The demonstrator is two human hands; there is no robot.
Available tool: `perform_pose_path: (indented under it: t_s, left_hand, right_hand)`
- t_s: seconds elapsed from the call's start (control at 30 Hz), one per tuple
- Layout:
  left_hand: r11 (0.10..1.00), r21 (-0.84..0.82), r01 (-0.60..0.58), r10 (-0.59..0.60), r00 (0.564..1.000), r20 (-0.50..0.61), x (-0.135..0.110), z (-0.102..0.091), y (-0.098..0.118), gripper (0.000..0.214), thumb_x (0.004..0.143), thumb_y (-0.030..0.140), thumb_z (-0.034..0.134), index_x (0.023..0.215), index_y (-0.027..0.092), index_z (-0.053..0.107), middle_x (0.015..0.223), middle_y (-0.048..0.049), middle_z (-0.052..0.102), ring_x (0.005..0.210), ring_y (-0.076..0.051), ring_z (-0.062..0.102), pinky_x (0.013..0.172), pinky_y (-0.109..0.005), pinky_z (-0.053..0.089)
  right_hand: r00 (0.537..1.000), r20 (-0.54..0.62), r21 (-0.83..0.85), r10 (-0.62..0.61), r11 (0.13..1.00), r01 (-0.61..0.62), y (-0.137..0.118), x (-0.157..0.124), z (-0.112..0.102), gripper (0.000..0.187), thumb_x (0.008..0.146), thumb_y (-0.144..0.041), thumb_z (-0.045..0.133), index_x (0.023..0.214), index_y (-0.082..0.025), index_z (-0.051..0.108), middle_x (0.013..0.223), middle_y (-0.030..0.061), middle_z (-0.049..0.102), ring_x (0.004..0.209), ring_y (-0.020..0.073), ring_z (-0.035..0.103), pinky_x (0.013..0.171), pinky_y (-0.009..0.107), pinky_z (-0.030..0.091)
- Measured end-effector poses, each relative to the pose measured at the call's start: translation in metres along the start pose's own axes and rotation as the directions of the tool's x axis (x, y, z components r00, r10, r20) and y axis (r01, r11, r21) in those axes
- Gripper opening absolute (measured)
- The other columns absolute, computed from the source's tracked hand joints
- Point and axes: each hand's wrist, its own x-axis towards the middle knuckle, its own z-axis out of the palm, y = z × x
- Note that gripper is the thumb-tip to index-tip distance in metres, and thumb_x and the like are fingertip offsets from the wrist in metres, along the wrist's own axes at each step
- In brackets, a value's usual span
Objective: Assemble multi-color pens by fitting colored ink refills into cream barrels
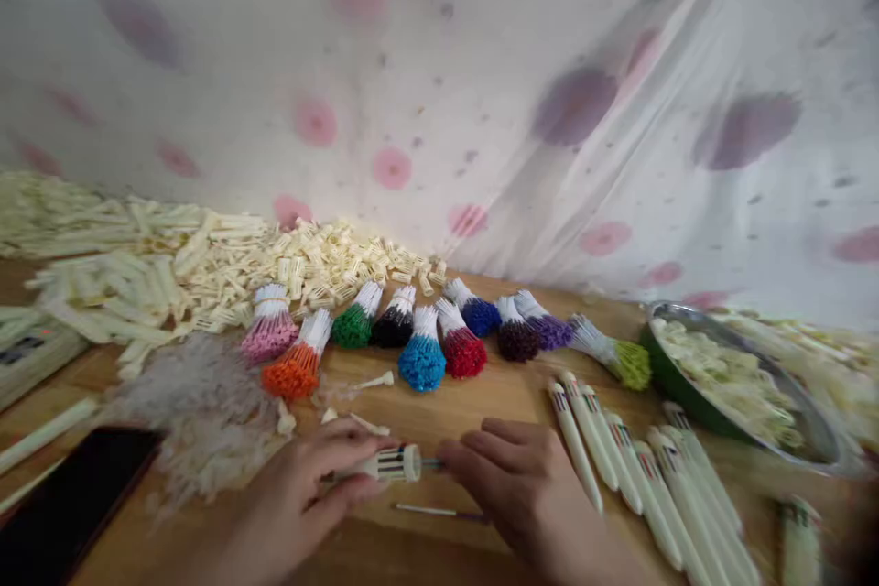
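My left hand (309, 481) is closed around a white slotted multicolour pen part (402, 463), its round open end facing right. Dark strips show in the slots. My right hand (518, 481) pinches a thin pen refill (431, 463) with a bluish tip, which runs in line with that end; how deep it sits inside I cannot tell. Below the hands a loose refill (432, 510) with a white shaft and a purplish end lies on the wooden table (391, 549). Beyond them stand bundles of refills, among them orange (292, 374), light blue (421, 362) and red (464, 350).
Several white multicolour pens (642, 481) lie at right, beside a green-sided metal bowl (714, 417) of pale parts. Cream plastic parts (322, 256) are heaped at back left. Clear plastic bits (206, 412) and a dark phone (82, 499) lie left. A patterned sheet (439, 110) hangs behind.
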Motion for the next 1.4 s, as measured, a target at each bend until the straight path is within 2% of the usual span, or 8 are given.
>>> perform_pose_path:
  t_s: [0.3,0.63,0.77,0.9,1.17,1.4]
  left_hand:
    - [0.998,-0.060,0.029,-0.025,0.998,0.057,0.005,-0.003,0.011,0.032,0.084,0.027,0.054,0.113,0.036,0.064,0.117,-0.0016,0.064,0.112,-0.022,0.056,0.077,-0.025,0.055]
    - [0.995,-0.087,-0.043,0.046,0.998,0.038,0.006,-0.004,0.014,0.033,0.083,0.025,0.055,0.113,0.037,0.064,0.115,-0.0006,0.066,0.107,-0.019,0.059,0.076,-0.022,0.055]
    - [0.989,-0.031,-0.148,0.149,0.988,0.041,0.008,-0.007,0.016,0.035,0.082,0.021,0.058,0.111,0.039,0.064,0.109,0.0012,0.069,0.103,-0.018,0.061,0.081,-0.021,0.052]
    - [0.976,0.037,-0.216,0.215,0.976,0.025,0.010,-0.010,0.015,0.037,0.080,0.020,0.060,0.110,0.042,0.064,0.106,0.0032,0.070,0.101,-0.017,0.063,0.087,-0.022,0.049]
    - [0.973,0.053,-0.223,0.221,0.974,0.045,0.010,-0.010,0.010,0.038,0.081,0.020,0.060,0.111,0.044,0.063,0.109,0.0047,0.069,0.104,-0.017,0.062,0.088,-0.022,0.048]
    - [0.972,0.071,-0.223,0.221,0.974,0.043,0.008,-0.009,0.003,0.039,0.081,0.021,0.060,0.112,0.044,0.062,0.111,0.0048,0.069,0.105,-0.017,0.062,0.089,-0.023,0.048]
  right_hand:
    - [0.999,-0.008,-0.058,-0.049,0.997,0.049,-0.005,-0.003,0.000,0.019,0.094,-0.014,0.040,0.087,-0.013,0.058,0.062,0.0002,0.054,0.053,0.0141,0.038,0.049,0.028,0.022]
    - [0.997,-0.053,-0.030,-0.052,0.998,0.051,-0.005,-0.003,0.000,0.018,0.095,-0.016,0.041,0.091,-0.013,0.058,0.063,0.0000,0.055,0.053,0.0131,0.040,0.049,0.027,0.024]
    - [0.999,-0.005,-0.062,-0.046,0.997,0.046,-0.011,-0.004,-0.009,0.013,0.092,-0.015,0.045,0.090,-0.013,0.058,0.065,0.0003,0.055,0.055,0.0135,0.039,0.049,0.028,0.023]
    - [0.998,0.044,-0.106,-0.037,0.993,0.041,-0.020,-0.003,-0.020,0.024,0.096,-0.016,0.036,0.094,-0.011,0.059,0.066,0.0017,0.057,0.056,0.0140,0.040,0.049,0.029,0.024]
    - [0.999,0.052,-0.155,-0.002,0.988,0.010,-0.025,-0.003,-0.031,0.025,0.097,-0.017,0.034,0.097,-0.012,0.058,0.067,0.0012,0.057,0.055,0.0141,0.041,0.049,0.029,0.025]
    - [0.997,0.083,-0.151,0.004,0.988,0.008,-0.025,-0.003,-0.031,0.023,0.096,-0.017,0.036,0.093,-0.013,0.058,0.067,0.0011,0.058,0.056,0.0139,0.042,0.050,0.029,0.028]
